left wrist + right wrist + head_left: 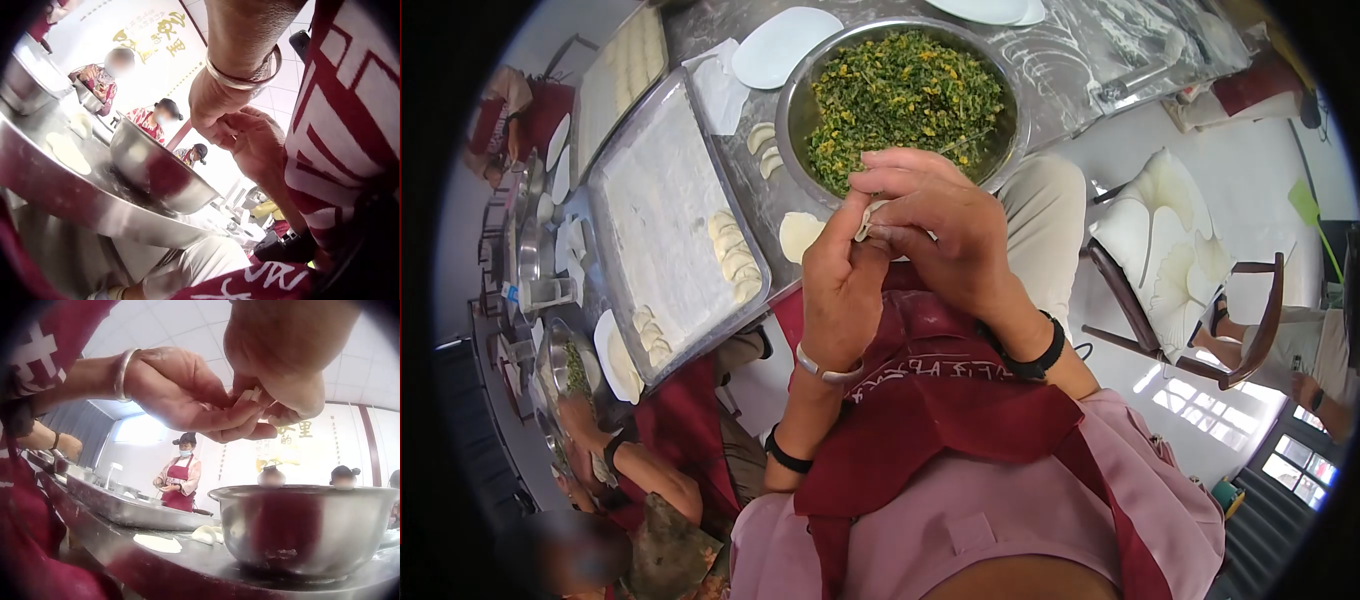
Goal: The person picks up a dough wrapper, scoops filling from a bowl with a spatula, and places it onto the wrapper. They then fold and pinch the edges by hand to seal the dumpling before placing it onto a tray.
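Both hands meet above the near rim of a steel bowl (792, 130) heaped with chopped green filling (905, 95) with yellow bits. Between their fingertips they pinch a small dumpling (866, 222), its pale dough edge showing and most of it hidden by the fingers. My left hand (842, 285), above a silver bracelet, supports it from the left. The right hand (955, 235) curls over from the other side, thumb and fingers at the dough. In the right wrist view a bit of dough (248, 395) shows between the fingers. A round dough wrapper (800, 236) lies on the table just left of the hands.
A floured metal tray (660, 170) at left holds rows of dumplings (735, 258). Folded dumplings (761, 137) lie beside the bowl. White plates (785, 48) stand behind, and another tray (622, 65) is farther left. A person works at lower left; a chair (1165, 250) stands right.
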### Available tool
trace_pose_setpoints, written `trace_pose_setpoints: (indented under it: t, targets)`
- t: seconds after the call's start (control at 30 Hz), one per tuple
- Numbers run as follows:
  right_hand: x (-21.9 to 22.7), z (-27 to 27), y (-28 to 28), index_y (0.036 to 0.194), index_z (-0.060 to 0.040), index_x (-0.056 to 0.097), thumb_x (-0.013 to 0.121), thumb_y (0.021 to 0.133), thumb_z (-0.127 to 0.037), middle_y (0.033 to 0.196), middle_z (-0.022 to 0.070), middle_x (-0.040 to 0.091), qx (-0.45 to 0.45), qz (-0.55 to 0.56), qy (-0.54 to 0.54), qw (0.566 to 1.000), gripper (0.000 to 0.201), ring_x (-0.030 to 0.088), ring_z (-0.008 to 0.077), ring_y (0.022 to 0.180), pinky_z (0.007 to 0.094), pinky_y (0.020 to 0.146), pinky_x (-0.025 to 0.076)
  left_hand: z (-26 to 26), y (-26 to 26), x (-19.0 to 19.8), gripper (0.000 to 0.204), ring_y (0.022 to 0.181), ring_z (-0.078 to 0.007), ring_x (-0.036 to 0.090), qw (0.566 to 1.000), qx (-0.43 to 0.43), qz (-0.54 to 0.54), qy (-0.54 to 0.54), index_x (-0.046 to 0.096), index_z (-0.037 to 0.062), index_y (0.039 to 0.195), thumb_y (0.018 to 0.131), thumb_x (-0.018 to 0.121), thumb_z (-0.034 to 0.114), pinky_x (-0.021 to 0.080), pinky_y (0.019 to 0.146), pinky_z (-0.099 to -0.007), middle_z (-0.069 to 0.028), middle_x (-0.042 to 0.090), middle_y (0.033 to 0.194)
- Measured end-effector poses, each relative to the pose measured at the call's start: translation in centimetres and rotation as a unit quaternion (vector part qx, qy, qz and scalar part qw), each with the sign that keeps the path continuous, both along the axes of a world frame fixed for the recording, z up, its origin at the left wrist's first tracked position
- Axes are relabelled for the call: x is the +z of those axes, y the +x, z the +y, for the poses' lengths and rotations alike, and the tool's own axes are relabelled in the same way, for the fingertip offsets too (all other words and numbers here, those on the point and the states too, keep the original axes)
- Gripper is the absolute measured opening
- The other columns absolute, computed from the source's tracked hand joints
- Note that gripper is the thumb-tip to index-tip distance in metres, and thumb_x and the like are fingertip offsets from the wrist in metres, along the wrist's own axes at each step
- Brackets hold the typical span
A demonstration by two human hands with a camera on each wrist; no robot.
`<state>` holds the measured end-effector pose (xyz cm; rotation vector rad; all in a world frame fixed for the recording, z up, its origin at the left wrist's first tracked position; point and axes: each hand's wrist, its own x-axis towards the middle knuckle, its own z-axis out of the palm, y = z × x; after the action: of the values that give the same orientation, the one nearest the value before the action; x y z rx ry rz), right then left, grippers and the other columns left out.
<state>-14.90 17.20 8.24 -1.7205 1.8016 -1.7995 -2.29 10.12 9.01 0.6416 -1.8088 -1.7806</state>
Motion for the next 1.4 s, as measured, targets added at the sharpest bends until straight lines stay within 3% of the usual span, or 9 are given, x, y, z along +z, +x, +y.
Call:
trace_pose_setpoints:
  t: [0.07,0.17,0.3,0.6,0.9,0.97,1.1,1.3,1.4]
  targets:
    - [0.0,0.3,-0.2,0.09,-0.0046,0.07,0.075,0.068,0.001,0.115,0.0092,0.069,-0.003,0.02,0.02,1.0,0.023,0.06,0.0328,0.117,0.04,0.095,0.049,-0.5,0.4,0.5,0.052,0.094,-0.0123,0.064,0.997,-0.012,-0.074,-0.034,0.038,-0.0053,0.143,0.092,0.043,-0.006,0.054,0.082,-0.0255,-0.0115,0.065,0.111]
    - [0.0,0.2,-0.3,0.099,-0.0046,0.07,0.075,0.068,0.001,0.119,0.01,0.067,-0.001,-0.007,0.01,1.0,0.032,0.058,0.0331,0.119,0.0406,0.097,0.048,-0.1,0.0,0.0,0.058,0.099,-0.0134,0.063,0.998,0.004,0.022,0.059,0.035,-0.005,0.145,0.088,0.043,-0.011,0.053,0.084,-0.0256,-0.0121,0.062,0.118]
    - [0.1,0.1,-0.9,0.109,-0.0059,0.065,0.076,0.068,-0.004,0.12,0.0124,0.066,0.031,0.0,-0.002,1.0,0.042,0.058,0.035,0.118,0.0408,0.097,0.049,-0.2,0.0,0.3,0.061,0.101,-0.0123,0.06,0.998,-0.006,0.016,0.059,0.032,-0.0046,0.147,0.087,0.045,-0.011,0.05,0.084,-0.0237,-0.0109,0.059,0.122]
    - [-0.1,-0.4,-0.7,0.084,-0.0031,0.069,0.075,0.07,-0.003,0.106,0.0091,0.07,0.052,-0.021,-0.005,0.998,0.016,0.062,0.0318,0.111,0.039,0.092,0.05,-0.3,0.0,1.0,0.053,0.101,-0.009,0.059,0.996,-0.021,0.012,0.091,0.039,-0.0043,0.14,0.088,0.049,-0.006,0.047,0.081,-0.0203,-0.0068,0.06,0.116]
    - [-1.2,-0.6,0.3,0.085,-0.0046,0.07,0.073,0.068,0.003,0.101,0.0079,0.071,-0.047,-0.087,-0.066,0.993,0.019,0.065,0.0291,0.106,0.0366,0.087,0.052,0.1,0.0,0.8,0.051,0.097,-0.0113,0.061,0.99,0.008,0.046,0.132,0.036,-0.0047,0.145,0.095,0.048,-0.004,0.052,0.082,-0.0244,-0.0107,0.064,0.115]
    - [-1.2,-0.5,0.2,0.09,-0.0045,0.068,0.073,0.07,0.004,0.106,0.0095,0.071,-0.03,-0.059,-0.059,0.996,0.022,0.063,0.0313,0.109,0.0387,0.09,0.051,0.1,0.1,-0.2,0.05,0.093,-0.0103,0.061,0.997,0.012,0.028,0.068,0.037,-0.0045,0.144,0.096,0.047,-0.005,0.052,0.08,-0.0243,-0.0103,0.064,0.113]
    - [-1.0,-0.1,0.0,0.099,-0.0055,0.069,0.073,0.072,0.004,0.114,0.0106,0.069,0.001,-0.004,-0.031,1.0,0.029,0.061,0.0328,0.115,0.039,0.092,0.05,-0.2,0.3,-0.3,0.05,0.089,-0.01,0.06,0.996,-0.01,0.033,0.08,0.037,-0.004,0.144,0.095,0.045,-0.007,0.053,0.076,-0.0242,-0.0085,0.064,0.109]
    - [0.7,0.2,-0.6,0.111,-0.0068,0.068,0.074,0.071,0.004,0.125,0.0118,0.065,0.078,-0.102,0.051,0.99,0.041,0.054,0.0335,0.125,0.0405,0.096,0.048,-0.4,0.6,0.7,0.056,0.088,-0.0107,0.061,0.989,-0.052,0.054,0.125,0.032,-0.0038,0.146,0.092,0.045,-0.008,0.053,0.076,-0.0245,-0.0093,0.064,0.11]
    - [0.2,-0.1,-1.1,0.107,-0.0061,0.069,0.074,0.072,0.004,0.123,0.0123,0.065,0.124,-0.07,0.016,0.99,0.036,0.053,0.0333,0.127,0.0433,0.099,0.045,-0.5,0.6,1.2,0.054,0.088,-0.0111,0.061,0.989,-0.076,0.037,0.122,0.033,-0.0043,0.145,0.092,0.045,-0.008,0.053,0.077,-0.0253,-0.0099,0.064,0.11]
